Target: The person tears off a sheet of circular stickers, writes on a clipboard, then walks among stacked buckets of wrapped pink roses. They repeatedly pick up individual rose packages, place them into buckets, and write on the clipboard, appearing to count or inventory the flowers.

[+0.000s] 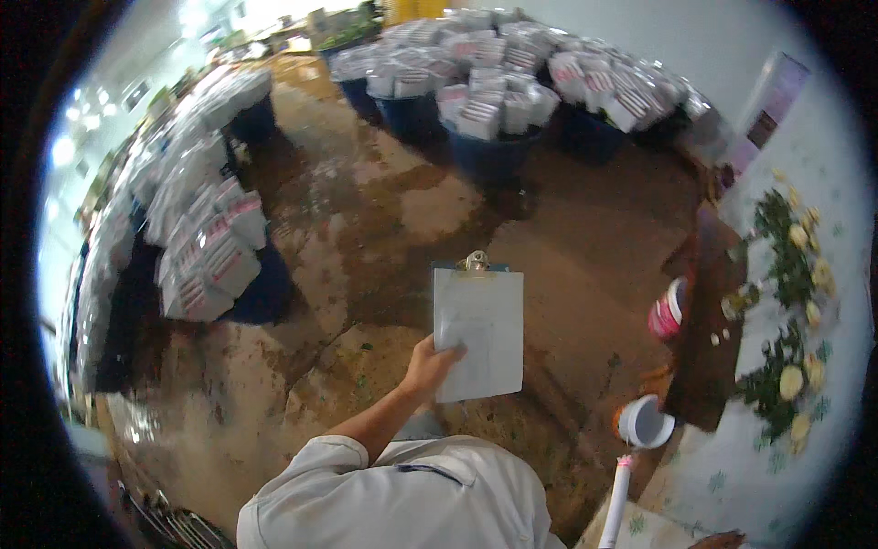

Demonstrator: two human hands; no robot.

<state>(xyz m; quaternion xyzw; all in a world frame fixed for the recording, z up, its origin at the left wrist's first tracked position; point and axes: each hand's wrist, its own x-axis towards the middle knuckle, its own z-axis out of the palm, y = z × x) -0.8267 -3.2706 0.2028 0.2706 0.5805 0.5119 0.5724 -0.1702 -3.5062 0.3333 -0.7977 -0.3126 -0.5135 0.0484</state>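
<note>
Head view. Left hand (430, 360) closed around lower left edge of clipboard (479, 331), thumb lying over the paper, fingers hidden behind the board. Forearm bare, running down and left from hand into pale short sleeve (311, 476). Clipboard held out in front of the body, tilted slightly, metal clip (476, 261) at far end, well above the hand. White sheet (480, 339) clamped under clip, covering nearly the whole board; marks on it too faint to read.

Right hand not visible in frame; state cannot be told.

Below the hand: pale shirt (402, 499) of the wearer filling bottom centre. Under and beyond the hand: wet brown concrete floor (384, 201), patchy and stained. Far left of the hand: long row of dark blue tubs (265, 288) piled with stacked white packets (215, 261) with red marking, curving up along the frame edge. Well above the hand, past the clipboard: more blue tubs (489, 151) heaped with the same white packets (498, 87).

Right of the hand: dark wooden board (709, 339) at edge of table with pale patterned cloth (777, 457). Green leaves and yellow slices (791, 311) scattered on the cloth. Pink-and-white cup (668, 311) just left of the board, white round container (645, 423) lower down near board end, white tube (617, 499) below that.
</note>
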